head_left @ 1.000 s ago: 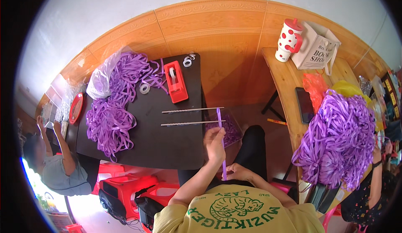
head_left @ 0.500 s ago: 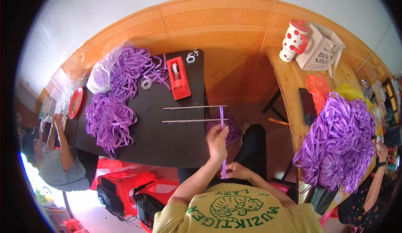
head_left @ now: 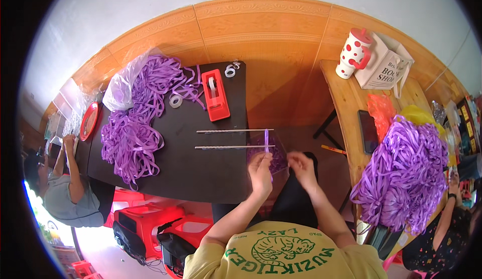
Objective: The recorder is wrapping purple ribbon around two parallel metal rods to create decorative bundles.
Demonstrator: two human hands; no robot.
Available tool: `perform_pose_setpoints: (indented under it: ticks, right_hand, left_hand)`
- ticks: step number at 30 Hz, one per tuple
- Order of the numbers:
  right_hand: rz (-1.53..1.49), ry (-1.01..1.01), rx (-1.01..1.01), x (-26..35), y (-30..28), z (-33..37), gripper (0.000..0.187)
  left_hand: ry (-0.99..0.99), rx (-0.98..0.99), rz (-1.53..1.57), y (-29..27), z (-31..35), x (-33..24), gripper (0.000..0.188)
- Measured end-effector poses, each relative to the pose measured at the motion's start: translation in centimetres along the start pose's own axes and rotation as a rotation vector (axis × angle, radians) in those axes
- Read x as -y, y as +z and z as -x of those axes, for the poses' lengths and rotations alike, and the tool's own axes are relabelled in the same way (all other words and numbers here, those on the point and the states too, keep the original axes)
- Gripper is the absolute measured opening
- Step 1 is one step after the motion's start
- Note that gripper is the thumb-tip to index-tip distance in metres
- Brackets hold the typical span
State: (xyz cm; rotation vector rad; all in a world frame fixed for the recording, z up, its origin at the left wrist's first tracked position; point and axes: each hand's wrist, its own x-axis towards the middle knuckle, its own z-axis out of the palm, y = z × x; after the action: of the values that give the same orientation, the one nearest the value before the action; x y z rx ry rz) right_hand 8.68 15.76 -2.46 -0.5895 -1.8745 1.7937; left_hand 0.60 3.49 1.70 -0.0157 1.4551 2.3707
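Two thin metal rods, a far rod and a near rod, lie side by side and stick out past the right edge of the dark table. A purple ribbon spans their outer ends. Just below the near rod, my left hand pinches this ribbon, and a short tail hangs under the fingers. To its right, my right hand is raised over my lap, apart from the ribbon. Its fingers look bent but are smeared by motion, so whether they hold anything cannot be made out.
A red tape dispenser, tape rolls and a heap of purple ribbon occupy the dark table. Beneath its right edge is a clear bin with purple pieces. The wooden table holds another ribbon heap, a phone and a tumbler. People sit at both sides.
My right hand has come up from my lap to beside my left hand. My left hand has shifted slightly downward and still pinches the ribbon, whose long lower end no longer hangs straight down.
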Motion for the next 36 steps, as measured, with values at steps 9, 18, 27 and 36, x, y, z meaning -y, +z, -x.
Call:
perform_pose_setpoints:
  ticks: [9, 18, 27, 36]
  right_hand:
    - [0.411, -0.663, 0.579, 10.9, 2.7, -10.9, 0.026]
    - [0.598, -0.763, 0.496, 12.1, 0.1, -9.8, 0.013]
    - [0.554, -0.511, 0.449, 11.7, -2.3, -2.1, 0.016]
    - [-0.082, -0.062, 0.325, 11.9, -0.7, 2.2, 0.012]
  left_hand:
    - [0.255, 0.022, -0.26, 0.6, 1.4, -1.4, 0.009]
    - [0.075, 0.169, -0.136, 0.9, 1.3, -1.9, 0.013]
    - [0.295, 0.443, -0.396, 1.4, 1.8, -2.8, 0.017]
    - [0.482, 0.51, -0.484, -0.2, 3.5, -5.5, 0.018]
